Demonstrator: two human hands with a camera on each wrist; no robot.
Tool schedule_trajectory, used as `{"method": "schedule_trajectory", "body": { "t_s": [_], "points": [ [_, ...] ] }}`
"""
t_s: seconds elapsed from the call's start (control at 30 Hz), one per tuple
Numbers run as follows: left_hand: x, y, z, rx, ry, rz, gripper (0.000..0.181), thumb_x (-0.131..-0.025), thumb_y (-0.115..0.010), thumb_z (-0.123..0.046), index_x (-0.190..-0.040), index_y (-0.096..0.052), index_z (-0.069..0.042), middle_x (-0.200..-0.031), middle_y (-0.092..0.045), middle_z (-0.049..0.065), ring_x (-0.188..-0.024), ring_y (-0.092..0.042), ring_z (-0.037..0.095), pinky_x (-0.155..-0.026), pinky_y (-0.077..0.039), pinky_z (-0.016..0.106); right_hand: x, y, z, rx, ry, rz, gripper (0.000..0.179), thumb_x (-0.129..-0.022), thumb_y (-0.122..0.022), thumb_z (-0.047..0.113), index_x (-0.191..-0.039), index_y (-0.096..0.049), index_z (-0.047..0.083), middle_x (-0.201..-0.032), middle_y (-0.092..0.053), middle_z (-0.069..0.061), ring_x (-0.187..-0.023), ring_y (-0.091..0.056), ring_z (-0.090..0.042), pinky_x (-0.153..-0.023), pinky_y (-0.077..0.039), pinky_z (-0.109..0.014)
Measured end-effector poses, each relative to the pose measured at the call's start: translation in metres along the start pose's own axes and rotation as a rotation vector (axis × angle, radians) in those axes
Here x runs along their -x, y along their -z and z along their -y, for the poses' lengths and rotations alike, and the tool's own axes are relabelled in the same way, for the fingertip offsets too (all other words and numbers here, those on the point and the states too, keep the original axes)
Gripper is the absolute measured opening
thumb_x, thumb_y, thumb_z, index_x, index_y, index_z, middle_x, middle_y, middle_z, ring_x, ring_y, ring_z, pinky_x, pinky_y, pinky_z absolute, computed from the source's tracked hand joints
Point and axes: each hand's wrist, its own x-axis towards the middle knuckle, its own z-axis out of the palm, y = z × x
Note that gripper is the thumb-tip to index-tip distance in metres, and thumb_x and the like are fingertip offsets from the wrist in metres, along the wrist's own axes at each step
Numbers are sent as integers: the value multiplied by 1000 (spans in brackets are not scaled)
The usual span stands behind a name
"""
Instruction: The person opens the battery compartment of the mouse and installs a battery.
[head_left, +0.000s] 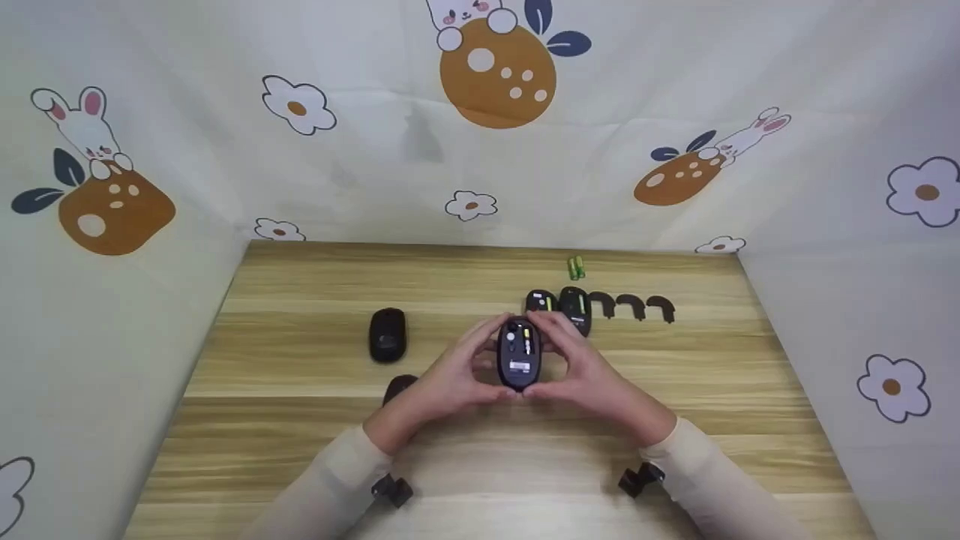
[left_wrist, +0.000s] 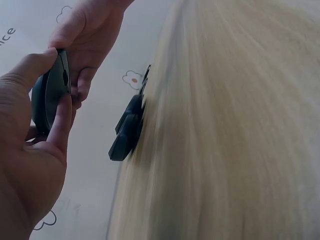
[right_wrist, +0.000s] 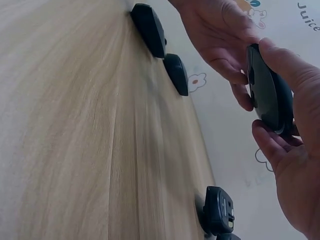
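A black computer mouse (head_left: pixel 518 367) is held above the table with its underside turned up. Its battery slot lies uncovered, with a yellowish battery (head_left: pixel 527 337) showing inside and a white label below. The left hand (head_left: pixel 459 369) grips one side of the mouse, and the right hand (head_left: pixel 583 365) grips the other. Both thumbs meet its near end while fingertips hold the far end. From the side, the left wrist view shows the mouse (left_wrist: pixel 56 92) pinched between thumbs and fingers; the right wrist view shows its smooth, rounded top (right_wrist: pixel 267 95).
Behind the hands, two upturned mice (head_left: pixel 575 304) show uncovered slots with batteries. Three curved black covers (head_left: pixel 631 306) lie in a row to their right, with green batteries (head_left: pixel 576 268) farther back. On the left sit a black mouse (head_left: pixel 388 335) and another (head_left: pixel 399 387) partly behind the left arm.
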Motion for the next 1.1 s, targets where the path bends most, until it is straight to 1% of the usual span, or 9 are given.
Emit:
{"method": "schedule_trajectory", "body": {
  "t_s": [0.2, 0.33, 0.4, 0.5, 0.6, 0.73, 0.83, 0.97, 1.1],
  "points": [
    [-1, 8, -1, -228, -6, -23, 114, -82, -99, -19, -175, -33, -22, -175, -39, -1, -134, -63, 22, -122, -47, 45, -7, 1, -2, 15, -11, 17, 112, -81, -100, 25, -172, -37, 10, -170, -40, -12, -139, -60, -29, -121, -49, -36],
    [-4, 13, -2, -273, -21, -27, 113, -82, -100, -20, -174, -34, -17, -173, -40, -1, -135, -62, 24, -123, -47, 48, -13, 2, -2, 61, -12, 25, 113, -80, -100, 30, -172, -37, 10, -171, -40, -8, -137, -61, -26, -120, -51, -41],
    [-6, 15, -2, -290, -33, -29, 111, -82, -99, -18, -173, -35, -13, -172, -40, 0, -136, -62, 26, -122, -48, 48, -16, 4, -1, 95, -17, 27, 114, -79, -100, 34, -173, -37, 13, -171, -40, -5, -141, -58, -24, -123, -48, -44],
    [-8, 19, -1, -328, -52, -38, 109, -82, -99, -16, -172, -37, -9, -168, -40, 2, -137, -60, 27, -122, -49, 46, -21, 5, -2, 137, -12, 28, 114, -79, -100, 33, -173, -38, 16, -172, -40, -7, -150, -50, -25, -127, -42, -48],
    [-11, 22, 0, -365, -60, -46, 109, -82, -99, -15, -172, -37, -12, -167, -40, 3, -139, -59, 26, -122, -48, 42, -26, 6, -3, 163, -9, 24, 113, -79, -100, 32, -172, -39, 18, -171, -41, -7, -154, -45, -27, -129, -38, -50],
    [-17, 28, -1, -417, -58, -47, 110, -82, -99, -17, -173, -37, -15, -168, -41, 5, -141, -58, 27, -122, -48, 41, -33, 8, -7, 199, -17, 18, 112, -79, -100, 36, -172, -40, 18, -170, -42, -5, -154, -45, -29, -129, -36, -54],
    [-24, 33, -2, -452, -64, -45, 109, -81, -101, -20, -171, -39, -11, -167, -44, 8, -143, -56, 29, -121, -49, 43, -38, 10, -10, 242, -4, 16, 112, -79, -100, 37, -171, -41, 15, -169, -44, -8, -153, -47, -32, -129, -37, -56],
    [-37, 39, 0, -472, -52, -39, 109, -79, -102, -18, -170, -41, -8, -166, -46, 11, -144, -56, 34, -121, -49, 43, -48, 14, -15, 274, -3, 8, 111, -78, -101, 33, -170, -42, 9, -166, -47, -10, -152, -49, -34, -128, -39, -56],
    [-48, 44, 3, -487, -9, -29, 108, -80, -100, -15, -170, -41, -10, -168, -46, 11, -142, -58, 38, -120, -50, 46, -58, 16, -21, 287, -46, 3, 111, -78, -101, 28, -170, -42, 10, -168, -46, -10, -153, -47, -34, -128, -38, -56]
  ]
}}
